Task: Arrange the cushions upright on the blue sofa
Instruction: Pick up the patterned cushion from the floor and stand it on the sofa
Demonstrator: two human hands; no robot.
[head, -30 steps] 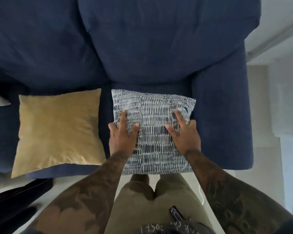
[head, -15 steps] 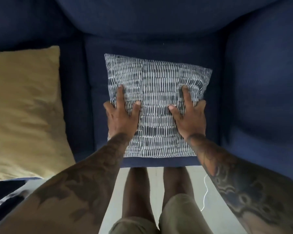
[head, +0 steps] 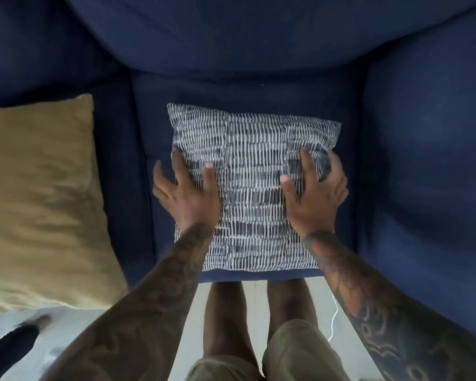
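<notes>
Two cushions in shot, both lying flat on the blue sofa (head: pixel 423 166), neither one upright. The patterned cushion (head: pixel 253 188), navy with white dashes, lies at the centre of the seat, roughly square, so no real long axis; its top edge faces twelve o'clock toward the backrest and dips slightly toward three, and its near edge reaches the seat's front lip at six. The yellow cushion (head: pixel 39 204) lies at nine o'clock from it, well apart, a strip of blue seat between them, and runs out of the picture on that side.

Two hands, both on the patterned cushion. The left hand (head: pixel 188 193) presses its nine o'clock edge with fingers spread apart, thumb on top, the outer fingers hanging off past the edge over the seat. The right hand (head: pixel 315 196) sits at the three o'clock edge, thumb and forefinger on the face, the other fingers curling round the side, the fabric puckered there. Whether either hand grips underneath, impossible to say.

At six, two bare legs and khaki shorts (head: pixel 294 356) above a pale floor (head: pixel 254 312).
</notes>
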